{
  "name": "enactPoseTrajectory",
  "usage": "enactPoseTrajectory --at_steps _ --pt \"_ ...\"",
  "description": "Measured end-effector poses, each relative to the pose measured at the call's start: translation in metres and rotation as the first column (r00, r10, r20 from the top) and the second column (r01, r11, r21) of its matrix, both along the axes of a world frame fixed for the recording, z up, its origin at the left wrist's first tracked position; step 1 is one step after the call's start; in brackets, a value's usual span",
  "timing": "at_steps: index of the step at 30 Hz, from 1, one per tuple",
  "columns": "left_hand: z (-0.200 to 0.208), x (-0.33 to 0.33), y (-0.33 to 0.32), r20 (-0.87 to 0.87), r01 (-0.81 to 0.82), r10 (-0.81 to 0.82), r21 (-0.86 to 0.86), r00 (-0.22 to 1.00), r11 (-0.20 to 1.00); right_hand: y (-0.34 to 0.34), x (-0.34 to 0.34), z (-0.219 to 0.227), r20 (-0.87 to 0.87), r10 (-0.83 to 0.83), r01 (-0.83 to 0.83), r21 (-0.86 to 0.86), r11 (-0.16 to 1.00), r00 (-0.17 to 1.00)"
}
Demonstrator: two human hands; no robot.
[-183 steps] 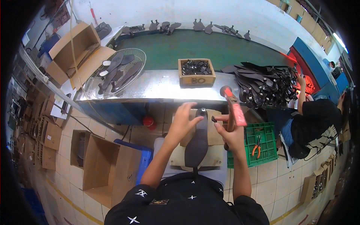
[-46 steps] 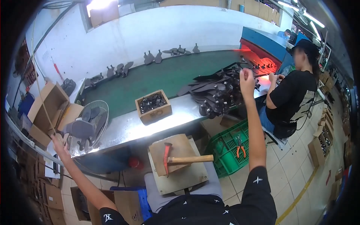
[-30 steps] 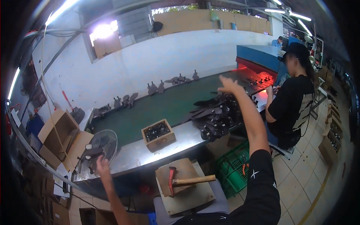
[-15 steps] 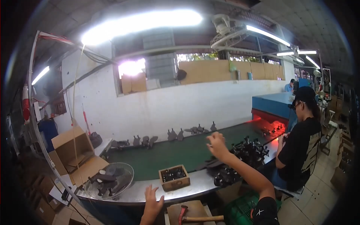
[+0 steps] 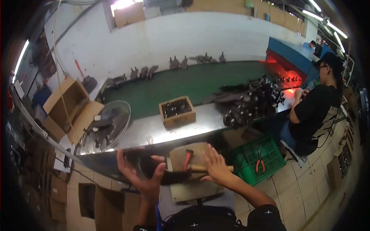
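Note:
My left hand is curled round a dark, flat, sole-like piece, whose far side is blurred. The piece stretches right, toward my other hand, low over a board at my lap. Over the wooden handle of a red-headed hammer is my right hand, its fingers stretched out; whether it touches the handle I cannot tell. The hammer lies on a tan pad. Beyond stands a wooden box with small dark parts in it.
A wire basket of dark pieces stands at the bench's left. Dark pieces with pegs heap on the right, beside a green belt. A green crate holds orange-handled pliers. A co-worker sits at right.
The view has tipped down. My left hand, empty before, now holds the dark piece. My right hand has come back from above the belt to the hammer.

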State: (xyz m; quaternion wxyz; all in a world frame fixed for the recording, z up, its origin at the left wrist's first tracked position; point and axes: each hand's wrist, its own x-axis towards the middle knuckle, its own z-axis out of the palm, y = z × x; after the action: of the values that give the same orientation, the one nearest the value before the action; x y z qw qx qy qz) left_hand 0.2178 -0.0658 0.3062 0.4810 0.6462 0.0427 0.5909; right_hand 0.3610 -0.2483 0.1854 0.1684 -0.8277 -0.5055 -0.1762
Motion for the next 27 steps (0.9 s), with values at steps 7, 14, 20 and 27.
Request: enactPoseTrajectory --at_steps 7,14,20,27 --pt "-0.039 0.026 -0.017 -0.412 0.195 -0.288 -0.255 0.865 0.947 -0.075 -0.004 -0.043 -0.377 -0.218 0.252 0.042 0.967 0.900" --pt "-0.135 0.110 0.014 -0.604 -0.017 0.261 0.379 0.753 0.925 -0.165 -0.060 -0.068 -0.829 0.001 0.621 0.421 0.661 0.560" --pt "-0.111 0.257 0.167 -0.551 0.035 0.489 0.687 0.676 0.726 -0.153 -0.090 -0.077 -0.933 0.281 0.796 0.341 0.500 0.223" --pt "-0.088 0.321 0.195 -0.809 0.290 0.489 0.578 0.326 0.763 -0.137 -0.067 -0.082 -0.810 -0.035 0.667 0.457 0.589 0.586"
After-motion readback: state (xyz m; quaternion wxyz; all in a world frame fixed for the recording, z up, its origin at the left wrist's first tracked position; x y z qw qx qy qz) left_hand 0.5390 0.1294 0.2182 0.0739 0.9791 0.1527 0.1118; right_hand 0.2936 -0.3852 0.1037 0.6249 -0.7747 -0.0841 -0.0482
